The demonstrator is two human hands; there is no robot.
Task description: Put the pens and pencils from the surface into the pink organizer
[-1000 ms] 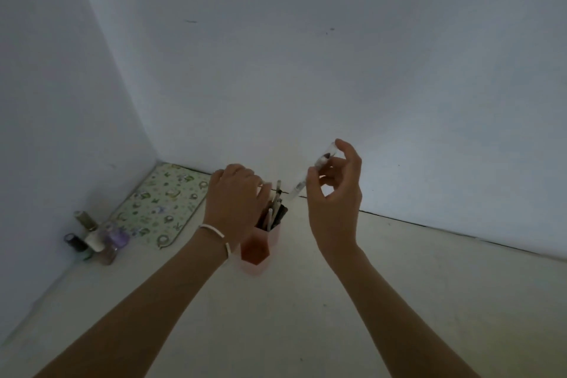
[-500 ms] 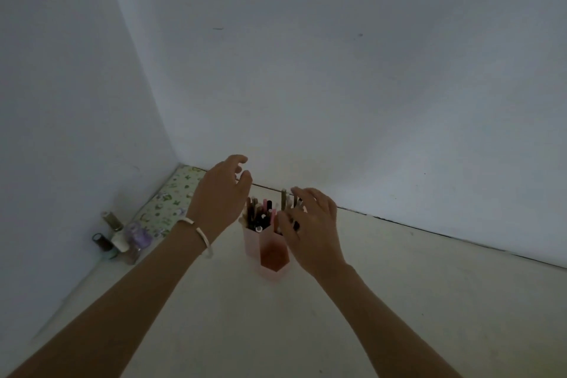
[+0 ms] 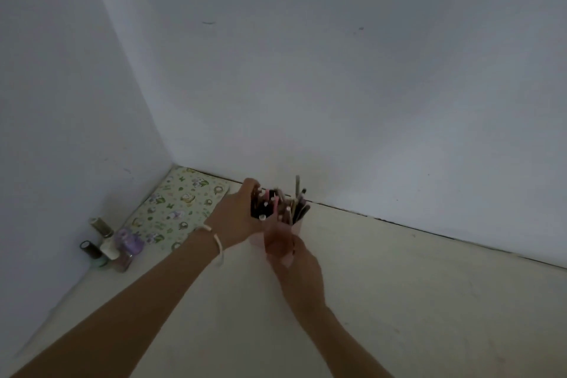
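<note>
The pink organizer (image 3: 297, 226) stands on the cream surface near the back wall, mostly covered by my hands. Several pens and pencils (image 3: 277, 204) stick up out of it, a few leaning right. My left hand (image 3: 233, 218), with a white bracelet at the wrist, wraps around its left side, fingers curled near the rim. My right hand (image 3: 297, 267) grips the low front compartment from the near side. I see no loose pens on the surface.
A green patterned mat (image 3: 178, 205) lies in the back left corner. A few small nail polish bottles (image 3: 110, 242) stand against the left wall. White walls close off the left and back. The cream surface (image 3: 414, 291) stretches to the right.
A second ago my right hand held a pen above the organizer. That hand now holds no pen and has dropped to the organizer's front, and my left hand has closed on its left side.
</note>
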